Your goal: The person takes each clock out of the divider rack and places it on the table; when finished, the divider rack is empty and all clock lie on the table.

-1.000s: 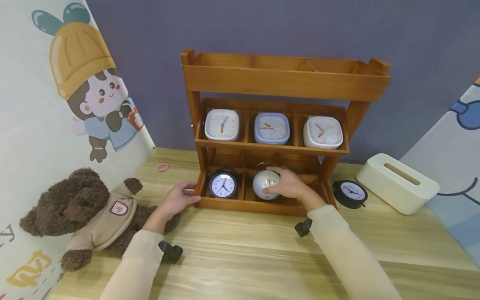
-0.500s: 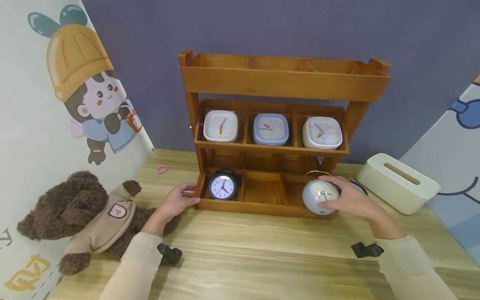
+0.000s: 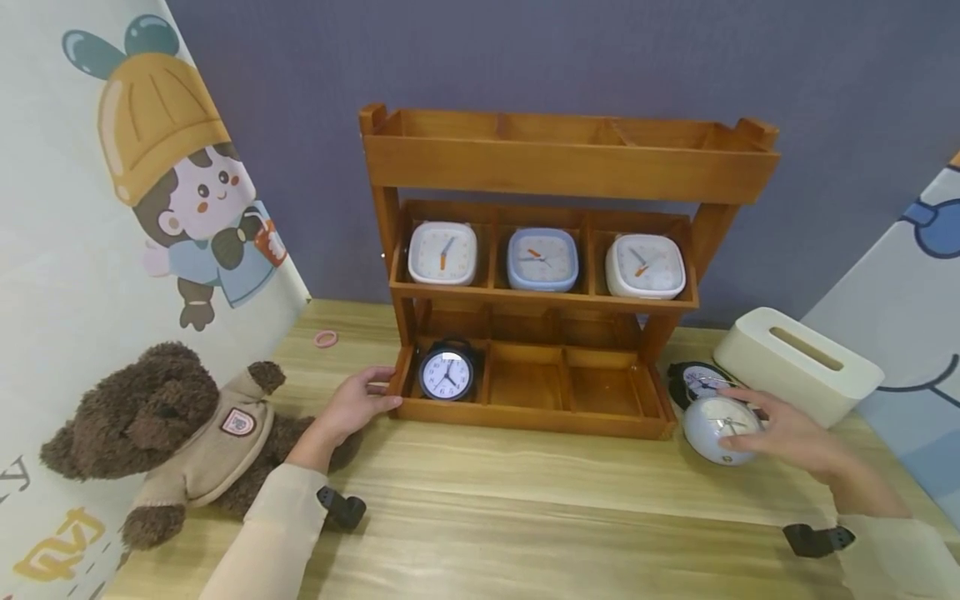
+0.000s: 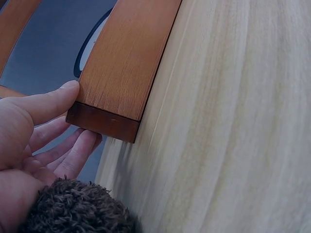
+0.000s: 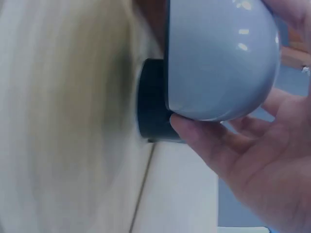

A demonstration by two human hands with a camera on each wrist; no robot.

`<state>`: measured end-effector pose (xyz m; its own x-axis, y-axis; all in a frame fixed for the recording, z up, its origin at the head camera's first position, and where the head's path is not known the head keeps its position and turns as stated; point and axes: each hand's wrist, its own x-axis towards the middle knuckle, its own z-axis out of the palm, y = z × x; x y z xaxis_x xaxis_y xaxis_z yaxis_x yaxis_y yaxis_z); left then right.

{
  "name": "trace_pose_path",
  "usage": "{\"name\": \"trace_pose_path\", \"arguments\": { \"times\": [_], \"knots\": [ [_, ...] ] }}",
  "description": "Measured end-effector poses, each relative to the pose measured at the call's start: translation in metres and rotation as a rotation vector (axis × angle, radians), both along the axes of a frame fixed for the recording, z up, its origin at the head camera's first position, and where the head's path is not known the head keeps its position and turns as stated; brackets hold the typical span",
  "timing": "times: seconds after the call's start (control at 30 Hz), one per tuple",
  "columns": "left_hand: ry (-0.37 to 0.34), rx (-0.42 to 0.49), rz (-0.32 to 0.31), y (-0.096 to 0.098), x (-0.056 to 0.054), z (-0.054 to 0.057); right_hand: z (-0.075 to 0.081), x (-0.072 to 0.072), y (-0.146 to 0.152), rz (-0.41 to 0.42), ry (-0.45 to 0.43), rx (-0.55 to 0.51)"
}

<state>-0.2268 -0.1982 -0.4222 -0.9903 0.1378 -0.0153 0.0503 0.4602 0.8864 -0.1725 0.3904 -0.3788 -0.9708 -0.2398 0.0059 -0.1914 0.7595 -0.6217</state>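
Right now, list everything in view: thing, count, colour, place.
table: one, light wood, foreground
rack: one, brown, centre
square clocks: three, two white, one blue, middle tier
round clocks: two, black, lowest tier and beside rack
ball clock: one, pale blue, held
slotted box: one, cream, right
ring: one, pink, left
teddy: one, brown, left
wall: one, slate, behind
panels: two, multicoloured, sides
cameras: two, black, wrists
sleeves: two, cream, arms
left hand: one, rack's left end
right hand: one, round ball clock
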Motion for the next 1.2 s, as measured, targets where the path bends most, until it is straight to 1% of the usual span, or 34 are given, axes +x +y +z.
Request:
{"name": "trace_pose_path", "arguments": {
  "times": [0.13,0.27,0.4,0.57,0.67,0.77,0.83,0.9,1.07,1.13,1.2],
  "knots": [
    [0.0,-0.001,0.0,0.0,0.0,-0.001,-0.016,0.001,0.009,0.035,-0.025,-0.018],
    [-0.002,0.006,-0.002,0.001,0.002,-0.001,-0.024,0.0,0.012,0.054,-0.033,-0.023],
    [-0.001,0.003,-0.001,0.0,0.002,-0.001,-0.026,-0.001,0.013,0.062,-0.033,-0.019],
    [-0.008,-0.002,-0.003,0.0,0.001,-0.001,-0.026,-0.001,0.015,0.077,-0.053,-0.055],
    [-0.012,0.0,-0.004,0.001,0.0,-0.002,-0.024,-0.002,0.015,0.1,-0.047,-0.025],
    [-0.009,0.0,-0.006,0.001,-0.001,-0.002,-0.017,-0.003,0.01,0.149,0.001,0.053],
    [-0.004,0.006,-0.006,0.0,-0.002,-0.001,-0.007,-0.005,0.001,0.193,0.037,0.093],
    [0.001,0.007,-0.01,0.0,-0.002,-0.001,0.006,-0.008,-0.014,0.225,0.044,0.122],
    [0.009,0.006,-0.018,-0.001,-0.001,0.0,0.036,-0.018,-0.075,0.3,0.002,0.201],
    [0.007,0.004,-0.016,-0.001,-0.001,-0.001,0.043,-0.024,-0.101,0.319,-0.031,0.206],
    [0.0,0.006,-0.011,-0.002,0.0,-0.001,0.046,-0.033,-0.125,0.333,-0.051,0.196]
  ]
}}
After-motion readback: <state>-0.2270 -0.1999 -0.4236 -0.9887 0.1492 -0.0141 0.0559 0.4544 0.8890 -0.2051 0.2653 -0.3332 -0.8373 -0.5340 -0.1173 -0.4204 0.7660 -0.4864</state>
